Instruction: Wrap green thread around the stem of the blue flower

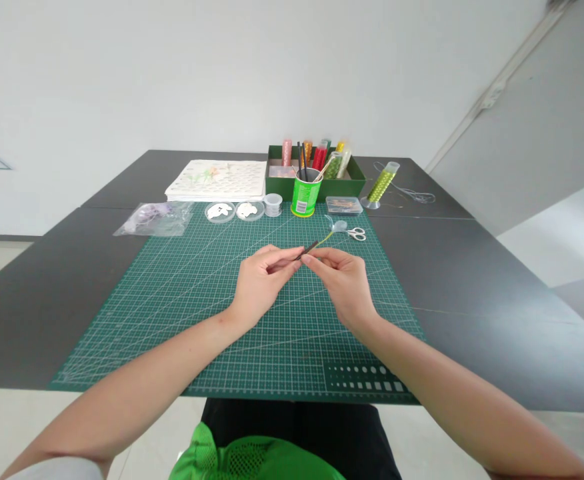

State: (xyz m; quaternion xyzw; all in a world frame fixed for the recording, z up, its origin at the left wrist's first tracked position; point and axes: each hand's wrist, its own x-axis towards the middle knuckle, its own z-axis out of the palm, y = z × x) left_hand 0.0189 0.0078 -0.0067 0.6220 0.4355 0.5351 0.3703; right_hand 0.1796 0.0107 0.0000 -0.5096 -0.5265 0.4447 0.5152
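Observation:
My left hand (262, 277) and my right hand (341, 280) meet above the middle of a green cutting mat (182, 320). Both pinch a thin dark stick (308, 251) with a yellow-green strand trailing from its far end toward a small clear piece (339, 226). Fingers of both hands are closed in a pinch. Small white-handled scissors (356, 233) lie just beyond my right hand on the mat.
A green cup (305, 197) of tools, a green box (356, 179) of bead tubes, a spool of green wire (382, 185), two small dishes (220, 212), a clear jar (273, 204), a plastic bag (155, 218) and a paper stack (217, 180) stand at the back of the dark table (472, 267).

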